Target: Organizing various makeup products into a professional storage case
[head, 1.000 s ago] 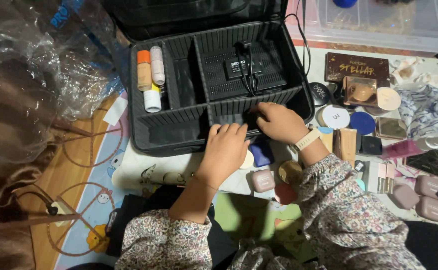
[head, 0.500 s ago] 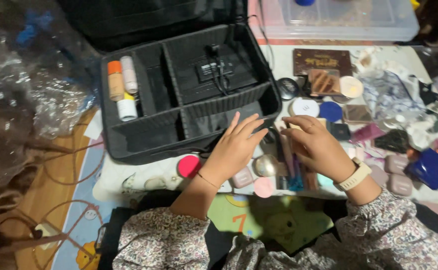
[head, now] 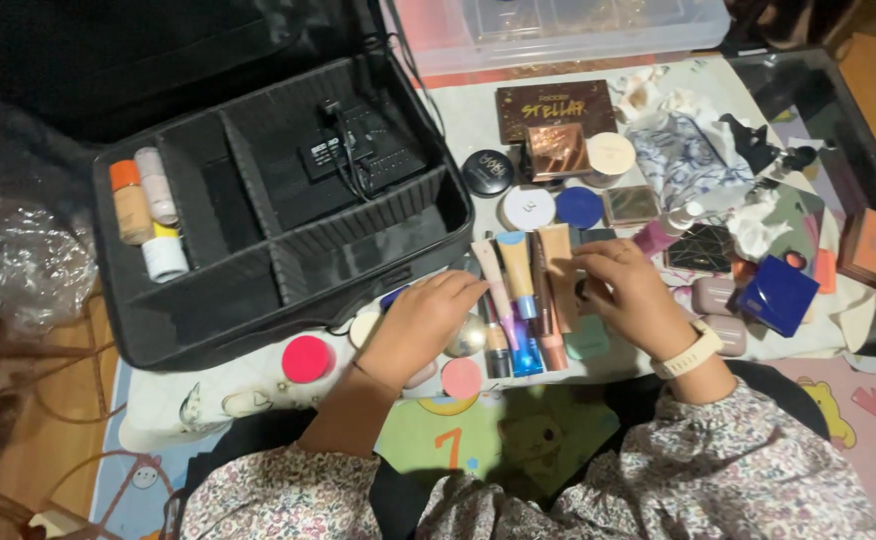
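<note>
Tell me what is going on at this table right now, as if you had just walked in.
A person in a floral top sits at a low table crowded with makeup. The left hand and the right hand rest on a row of cosmetic tubes lying side by side near the table's front edge. An open black case sits to the left, with a few bottles in its end compartment. Compacts and a palette lie behind the tubes.

My left hand (head: 420,325) covers the near ends of some of the tubes (head: 520,290) and most of a small round thing beneath it. My right hand (head: 630,292) hides whatever its fingers pinch. The clear plastic bin (head: 558,25) at the far side is cut off by the top edge. The black case (head: 278,210) has its lid lost in darkness, far left.
</note>
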